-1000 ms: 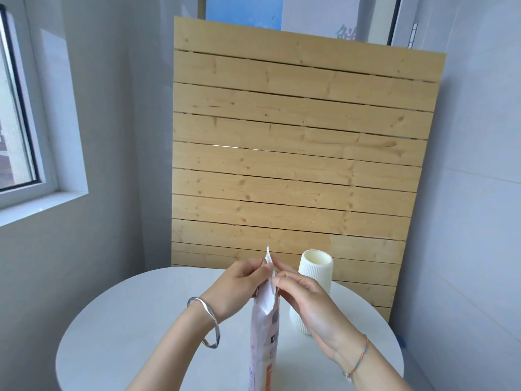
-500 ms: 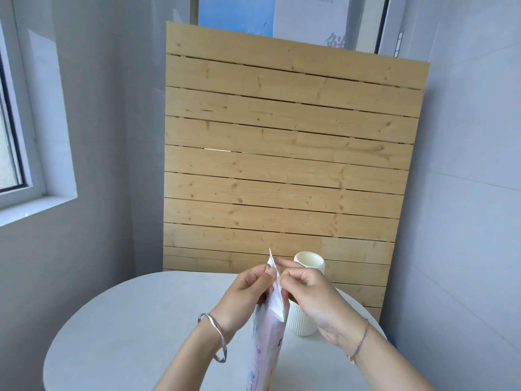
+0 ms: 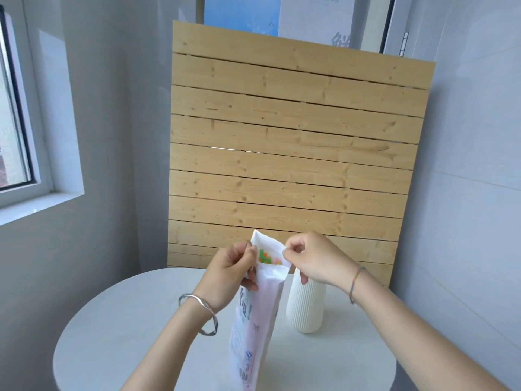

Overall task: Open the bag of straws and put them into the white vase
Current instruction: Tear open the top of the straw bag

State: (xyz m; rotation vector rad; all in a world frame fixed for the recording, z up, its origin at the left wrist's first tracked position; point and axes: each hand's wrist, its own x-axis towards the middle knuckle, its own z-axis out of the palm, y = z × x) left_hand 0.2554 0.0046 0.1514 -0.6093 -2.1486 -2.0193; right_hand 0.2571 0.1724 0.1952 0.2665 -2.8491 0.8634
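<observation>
A tall white and pink bag of straws point(image 3: 255, 320) stands upright over the round table. Its mouth is pulled apart, and green, orange and pink straw ends point(image 3: 266, 256) show inside. My left hand point(image 3: 231, 273) pinches the near left edge of the mouth. My right hand point(image 3: 315, 258) pinches the right edge. Just right of the bag, behind it, the ribbed white vase point(image 3: 306, 306) stands on the table; my right hand hides its top.
The round white table point(image 3: 121, 334) fills the lower view, its edge curving left and right. A slatted wooden panel point(image 3: 296, 153) leans against the wall behind it. A window with a sill point(image 3: 17, 122) is at left, grey walls on both sides.
The bag's mouth, pinched flat between both hands before, is now spread apart so the straw ends show. My right hand has moved right, in front of the vase's top.
</observation>
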